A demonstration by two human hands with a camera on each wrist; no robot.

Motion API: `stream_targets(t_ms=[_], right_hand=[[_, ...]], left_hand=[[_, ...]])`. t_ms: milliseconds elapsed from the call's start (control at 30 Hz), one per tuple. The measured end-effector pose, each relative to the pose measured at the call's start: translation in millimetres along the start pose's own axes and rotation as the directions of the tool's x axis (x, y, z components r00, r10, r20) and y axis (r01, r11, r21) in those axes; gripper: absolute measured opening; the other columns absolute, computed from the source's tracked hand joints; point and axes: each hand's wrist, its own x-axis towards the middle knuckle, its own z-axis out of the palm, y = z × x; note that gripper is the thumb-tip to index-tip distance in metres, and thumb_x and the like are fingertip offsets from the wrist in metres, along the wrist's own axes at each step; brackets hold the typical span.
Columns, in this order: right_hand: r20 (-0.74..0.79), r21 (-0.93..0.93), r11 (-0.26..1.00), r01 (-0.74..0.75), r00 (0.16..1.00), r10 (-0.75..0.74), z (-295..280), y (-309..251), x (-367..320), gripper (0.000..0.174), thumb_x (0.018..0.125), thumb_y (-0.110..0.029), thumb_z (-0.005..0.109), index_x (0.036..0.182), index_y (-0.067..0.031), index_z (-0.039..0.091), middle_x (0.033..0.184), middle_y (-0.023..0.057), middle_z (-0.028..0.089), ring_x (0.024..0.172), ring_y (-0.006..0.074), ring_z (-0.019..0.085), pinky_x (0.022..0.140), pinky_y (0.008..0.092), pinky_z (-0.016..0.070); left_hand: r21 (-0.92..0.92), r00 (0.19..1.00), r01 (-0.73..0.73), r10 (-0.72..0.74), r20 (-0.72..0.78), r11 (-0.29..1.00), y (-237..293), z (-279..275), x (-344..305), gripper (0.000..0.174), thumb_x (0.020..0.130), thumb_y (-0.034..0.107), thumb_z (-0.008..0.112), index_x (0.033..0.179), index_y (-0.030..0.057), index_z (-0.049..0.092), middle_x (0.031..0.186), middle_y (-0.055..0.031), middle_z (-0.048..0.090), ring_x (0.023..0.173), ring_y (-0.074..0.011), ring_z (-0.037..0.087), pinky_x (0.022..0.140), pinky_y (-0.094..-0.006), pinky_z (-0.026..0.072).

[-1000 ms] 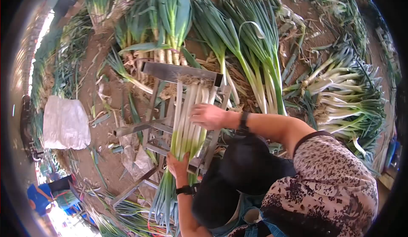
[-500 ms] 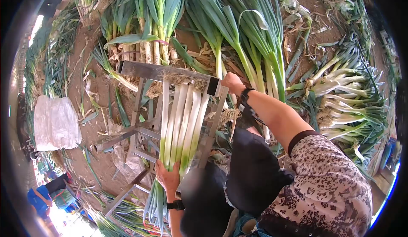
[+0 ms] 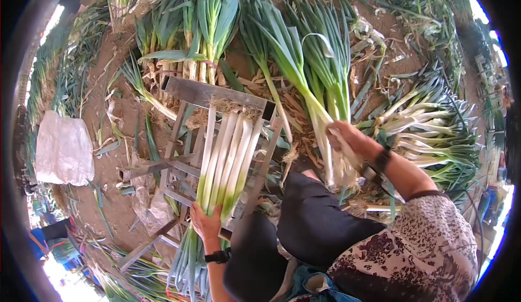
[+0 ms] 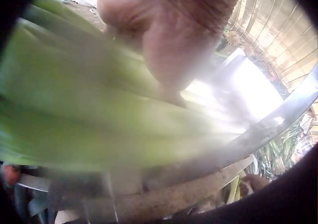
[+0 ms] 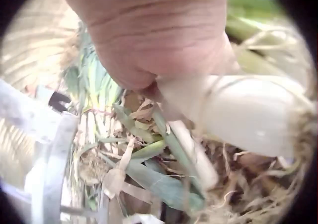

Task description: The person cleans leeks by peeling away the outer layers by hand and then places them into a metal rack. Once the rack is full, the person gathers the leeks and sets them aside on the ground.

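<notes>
At about 3 o'clock in the head view, the right hand [image 3: 348,137] is clamped round one long green-and-white leek [image 3: 316,112]. Its fingers and thumb are wrapped about the pale stalk. The stalk's rooted end hangs toward 5 o'clock and its leaves run up toward 12. The right wrist view shows the thick white stalk pinned under the thumb, above dry husks and leaf scraps.

At 7 o'clock the left hand [image 3: 206,222] lies spread on the row of trimmed white-stalked leeks [image 3: 230,150] resting lengthwise in the grey metal-bar rack [image 3: 217,93]. The fingers lie straight across the green part and press down. The left wrist view is blurred but shows the hand on green leaf.

A heap of peeled white leeks [image 3: 429,128] lies just beyond the right hand at 3 o'clock. Untrimmed green leek bundles [image 3: 206,25] lie at 12, and a white plastic sack [image 3: 64,149] lies on the brown dirt ground [image 3: 116,117] at 9.
</notes>
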Motion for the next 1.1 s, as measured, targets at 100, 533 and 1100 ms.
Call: stream_targets(t_ms=[100,533,1100], right_hand=[[-0.098,0.28,0.885,-0.373,0.905,0.413,-12.6,19.6,-46.3,0.027,0.092,-0.025,0.052,0.099,0.0007,0.06,0.069,0.0061,0.057,0.047,0.0177,0.051,0.046,0.0284,0.0426],[-0.226,0.111,0.958,-0.264,0.932,0.282,58.7,-114.3,-234.3,0.028,0.095,-0.032,0.055,0.09,-0.0047,0.055,0.065,-0.0006,0.051,0.045,0.0062,0.042,0.037,0.0229,0.0331],[0.058,-0.649,0.699,0.3,0.936,-0.347,233.8,-166.6,-307.5,0.022,0.089,-0.015,0.055,0.101,0.003,0.055,0.056,0.0041,0.052,0.04,0.0078,0.046,0.037,0.0227,0.0351]], left_hand=[[-0.023,0.99,0.09,-0.087,0.111,0.996,-2.2,0.4,6.3,0.088,0.073,0.044,0.075,0.133,-0.0105,0.04,0.134,-0.0282,0.045,0.123,-0.0414,0.044,0.103,-0.0458,0.0366],[0.008,0.991,-0.025,0.026,-0.128,1.0,3.3,6.4,-5.4,0.083,0.074,0.052,0.07,0.125,-0.0091,0.044,0.121,-0.0246,0.052,0.115,-0.0403,0.049,0.098,-0.0459,0.0397],[-0.032,0.965,-0.022,0.013,-0.262,0.999,1.4,15.6,-11.4,0.081,0.075,0.053,0.069,0.125,-0.0074,0.05,0.128,-0.023,0.052,0.118,-0.0364,0.049,0.102,-0.0442,0.037]])
